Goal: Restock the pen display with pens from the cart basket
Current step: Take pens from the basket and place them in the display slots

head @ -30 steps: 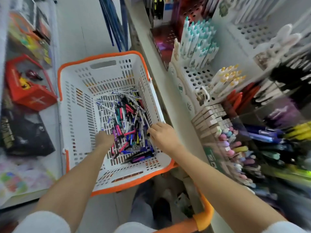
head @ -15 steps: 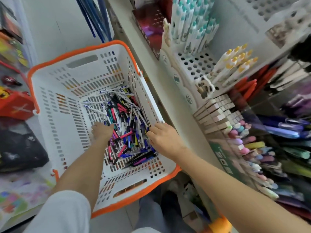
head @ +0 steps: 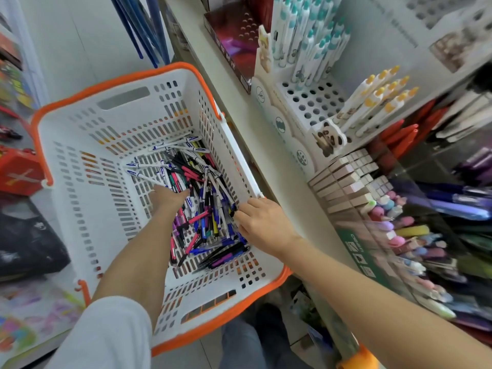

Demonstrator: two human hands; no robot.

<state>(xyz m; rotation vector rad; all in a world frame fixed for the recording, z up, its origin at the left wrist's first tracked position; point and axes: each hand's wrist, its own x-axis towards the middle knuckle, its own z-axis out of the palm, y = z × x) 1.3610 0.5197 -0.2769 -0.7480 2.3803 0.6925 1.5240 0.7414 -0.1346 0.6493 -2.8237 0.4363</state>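
A white cart basket with an orange rim (head: pixel 80 161) stands by the shelf and holds a heap of mixed pens (head: pixel 205 209). My left hand (head: pixel 166 197) reaches down into the heap's left side; its fingertips are buried among the pens. My right hand (head: pixel 262 222) is at the heap's right edge, fingers curled over several pens there. On the shelf to the right, a white perforated pen display (head: pixel 311 99) holds teal-topped pens (head: pixel 306 35) and yellow-topped pens (head: pixel 378 102), with several holes bare.
A clear bin of coloured pens (head: pixel 426 235) and a row of small boxes (head: pixel 346 179) fill the shelf on the right. A red box (head: pixel 18 174) and dark bags (head: pixel 24 241) lie left of the basket. The orange cart handle (head: pixel 356 359) is at bottom right.
My view has swung a little so the basket sits more to the left. My left hand has pushed slightly deeper into the pens; my right hand stays at the heap's right edge.
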